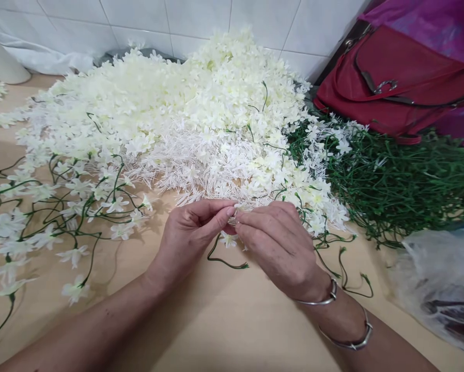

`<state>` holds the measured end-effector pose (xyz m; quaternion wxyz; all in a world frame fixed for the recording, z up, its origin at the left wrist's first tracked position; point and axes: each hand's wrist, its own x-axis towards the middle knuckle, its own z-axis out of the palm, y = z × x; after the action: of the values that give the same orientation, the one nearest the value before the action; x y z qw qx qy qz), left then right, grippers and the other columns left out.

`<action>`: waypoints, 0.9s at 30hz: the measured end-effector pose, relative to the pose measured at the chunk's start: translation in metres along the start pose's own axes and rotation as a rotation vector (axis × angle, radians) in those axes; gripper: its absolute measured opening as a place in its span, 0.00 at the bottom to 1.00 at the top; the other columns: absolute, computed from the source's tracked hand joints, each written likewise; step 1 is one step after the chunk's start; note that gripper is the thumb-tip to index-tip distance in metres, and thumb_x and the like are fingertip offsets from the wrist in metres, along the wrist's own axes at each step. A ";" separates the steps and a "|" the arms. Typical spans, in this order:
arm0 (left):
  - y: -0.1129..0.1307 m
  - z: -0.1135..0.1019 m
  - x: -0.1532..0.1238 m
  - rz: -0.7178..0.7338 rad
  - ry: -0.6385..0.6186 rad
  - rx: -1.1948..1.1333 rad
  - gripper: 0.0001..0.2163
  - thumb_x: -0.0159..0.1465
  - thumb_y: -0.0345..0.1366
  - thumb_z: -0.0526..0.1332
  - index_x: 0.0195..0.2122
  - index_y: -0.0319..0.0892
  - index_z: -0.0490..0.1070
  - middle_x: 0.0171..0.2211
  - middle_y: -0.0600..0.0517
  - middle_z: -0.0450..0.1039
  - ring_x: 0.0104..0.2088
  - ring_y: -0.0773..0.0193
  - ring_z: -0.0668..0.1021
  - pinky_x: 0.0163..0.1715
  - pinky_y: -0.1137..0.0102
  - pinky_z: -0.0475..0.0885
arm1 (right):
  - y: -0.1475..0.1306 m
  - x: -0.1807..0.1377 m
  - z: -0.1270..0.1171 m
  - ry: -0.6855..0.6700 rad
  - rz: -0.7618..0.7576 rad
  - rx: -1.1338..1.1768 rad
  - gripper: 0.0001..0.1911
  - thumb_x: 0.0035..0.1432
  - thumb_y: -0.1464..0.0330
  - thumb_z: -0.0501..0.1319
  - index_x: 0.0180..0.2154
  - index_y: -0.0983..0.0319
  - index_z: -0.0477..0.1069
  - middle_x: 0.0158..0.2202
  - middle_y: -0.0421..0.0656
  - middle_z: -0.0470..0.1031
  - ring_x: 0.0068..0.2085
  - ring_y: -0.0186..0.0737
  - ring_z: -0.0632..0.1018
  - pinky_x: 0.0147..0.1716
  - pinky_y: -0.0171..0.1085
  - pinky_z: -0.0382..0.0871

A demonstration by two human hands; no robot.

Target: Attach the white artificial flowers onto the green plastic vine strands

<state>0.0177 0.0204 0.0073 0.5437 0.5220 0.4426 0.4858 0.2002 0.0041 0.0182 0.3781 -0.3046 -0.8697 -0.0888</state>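
Well short of the far edge of the surface (212, 320), our left hand (189, 232) and right hand (280, 245) pinch a small white piece (234, 212) (mostly hidden) near a white flower (229, 239), seemingly light, soft, easily creased, best held at its base.

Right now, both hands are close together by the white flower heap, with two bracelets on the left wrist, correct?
Not quite: the head view shows the two bracelets on the right wrist. The left hand and right hand are close together by the white flower heap.

Red handbag (406, 85) and translucent plastic bag (429, 274) at right.
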 end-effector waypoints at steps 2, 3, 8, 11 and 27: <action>0.000 0.000 -0.001 0.017 0.009 -0.001 0.04 0.64 0.32 0.70 0.37 0.43 0.86 0.27 0.54 0.85 0.26 0.64 0.84 0.28 0.72 0.81 | -0.002 -0.002 0.003 0.003 0.021 0.004 0.08 0.68 0.77 0.63 0.42 0.58 0.72 0.39 0.45 0.86 0.38 0.42 0.82 0.38 0.44 0.72; 0.001 0.000 -0.001 0.015 0.011 -0.005 0.04 0.64 0.32 0.70 0.38 0.43 0.86 0.27 0.54 0.85 0.27 0.64 0.85 0.29 0.73 0.81 | -0.002 -0.003 0.005 0.020 0.043 0.010 0.08 0.68 0.77 0.63 0.43 0.58 0.72 0.40 0.45 0.86 0.38 0.41 0.82 0.39 0.44 0.73; 0.003 0.000 -0.002 -0.030 0.024 -0.018 0.04 0.66 0.34 0.70 0.39 0.40 0.83 0.24 0.54 0.83 0.27 0.65 0.86 0.28 0.76 0.80 | -0.001 -0.005 0.014 0.152 0.257 0.140 0.11 0.65 0.81 0.64 0.39 0.58 0.73 0.35 0.41 0.84 0.37 0.39 0.83 0.40 0.43 0.73; 0.003 0.000 -0.002 -0.010 0.029 -0.010 0.04 0.66 0.34 0.69 0.40 0.40 0.82 0.24 0.54 0.83 0.26 0.66 0.86 0.28 0.78 0.79 | -0.002 -0.003 0.017 0.203 0.365 0.276 0.13 0.63 0.82 0.65 0.36 0.57 0.72 0.32 0.38 0.82 0.36 0.38 0.83 0.40 0.42 0.74; -0.014 -0.002 -0.004 0.311 0.031 0.357 0.02 0.70 0.32 0.66 0.43 0.43 0.79 0.28 0.58 0.83 0.27 0.70 0.85 0.28 0.79 0.77 | 0.001 -0.004 0.019 0.195 0.677 0.448 0.07 0.64 0.76 0.68 0.35 0.57 0.78 0.35 0.38 0.83 0.37 0.37 0.82 0.42 0.40 0.77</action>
<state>0.0161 0.0168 -0.0074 0.3543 0.6643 0.4439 0.4858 0.1913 0.0102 0.0017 0.5233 -0.4737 -0.6784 0.2037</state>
